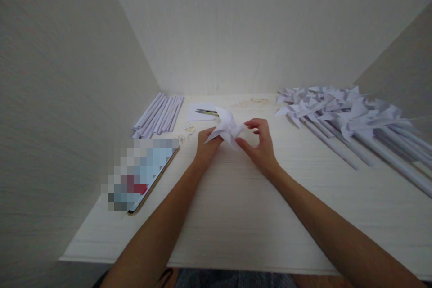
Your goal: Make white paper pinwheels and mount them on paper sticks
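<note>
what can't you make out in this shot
Head view only:
- Tablet: its screen is blurred out, so nothing on it can be read.
- Paper pinwheel: its underside and centre are covered by the left hand and right hand.
- Finished pinwheels: their sticks are cut off by the right edge.
- Small pale pieces beside the paper rolls: too small to tell.
- Dark tool on the sheet: too small to identify.

Single head-worn camera, looking forward and down from the near edge of the pale wood-grain desk (236, 216), close to the work; walls enclose left, far, right.
</note>
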The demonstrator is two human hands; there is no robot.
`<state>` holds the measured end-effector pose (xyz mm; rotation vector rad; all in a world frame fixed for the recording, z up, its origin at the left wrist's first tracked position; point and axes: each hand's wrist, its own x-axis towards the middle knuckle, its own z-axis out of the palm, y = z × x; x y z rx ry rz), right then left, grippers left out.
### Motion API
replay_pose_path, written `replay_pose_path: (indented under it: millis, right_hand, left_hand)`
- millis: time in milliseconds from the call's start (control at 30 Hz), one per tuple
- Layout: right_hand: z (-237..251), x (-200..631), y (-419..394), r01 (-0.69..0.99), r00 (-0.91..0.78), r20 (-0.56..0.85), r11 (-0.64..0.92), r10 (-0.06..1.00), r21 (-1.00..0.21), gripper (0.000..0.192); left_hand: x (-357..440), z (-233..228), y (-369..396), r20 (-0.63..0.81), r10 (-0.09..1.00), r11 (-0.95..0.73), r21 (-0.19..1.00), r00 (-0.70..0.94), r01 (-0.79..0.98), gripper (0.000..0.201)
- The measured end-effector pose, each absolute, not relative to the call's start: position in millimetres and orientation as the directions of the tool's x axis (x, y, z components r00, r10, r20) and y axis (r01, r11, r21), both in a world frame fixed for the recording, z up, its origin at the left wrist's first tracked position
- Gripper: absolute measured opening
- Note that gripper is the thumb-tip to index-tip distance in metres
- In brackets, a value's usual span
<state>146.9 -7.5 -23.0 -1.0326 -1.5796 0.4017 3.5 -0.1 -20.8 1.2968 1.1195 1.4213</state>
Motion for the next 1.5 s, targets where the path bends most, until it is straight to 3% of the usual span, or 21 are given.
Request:
replay_pose_path:
  millis: [67, 167, 333, 533, 767, 1000, 1333, 1500]
  right_hand:
    - [-22, 139, -12, 0.468, -0.066, 0.677, 0.622, 0.733, -0.628, 0.04]
    - [-23, 131, -12, 0.524, -0.084, 0.681, 0.614, 0.727, -0.591, 0.043]
    - [-26, 132, -7, 0.482, -0.015, 0.646, 0.571, 0.763, -0.664, 0.038]
    - [-26, 136, -7, 0.366, 0.055, 0.501, 0.449, 0.864, -0.815, 0.038]
    - [-29, 137, -2, 0.085, 0.04, 0.306, 0.302, 0.951, -0.949, 0.044]
    - [-31, 140, 7, -0.125, 0.09, 0.242, 0.252, 0.966, -0.96, 0.043]
    - [-30, 143, 9, -0.164, 0.053, 0.217, 0.223, 0.975, -0.961, 0.047]
    - [-29, 143, 6, -0.229, 0.028, 0.154, 0.157, 0.988, -0.961, 0.043]
  left_hand:
    - [4, -20, -2, 0.237, 0.971, -0.237, 0.971, -0.041, -0.009, 0.013]
    - [6, -15, -6, 0.296, 0.955, -0.296, 0.955, -0.021, 0.032, 0.012]
    - [6, -15, -7, 0.326, 0.945, -0.325, 0.943, 0.004, 0.065, 0.014]
    - [6, -24, 2, 0.301, 0.952, -0.296, 0.952, -0.057, 0.081, 0.01]
    - [7, -18, 0, 0.293, 0.951, -0.286, 0.955, -0.096, 0.076, 0.008]
    - [11, -21, 0, 0.204, 0.969, -0.208, 0.978, -0.136, -0.015, 0.007]
    - [10, -20, -1, 0.166, 0.982, -0.165, 0.986, -0.095, 0.013, 0.008]
    - [8, -22, 2, 0.198, 0.968, -0.207, 0.977, -0.152, -0.043, 0.011]
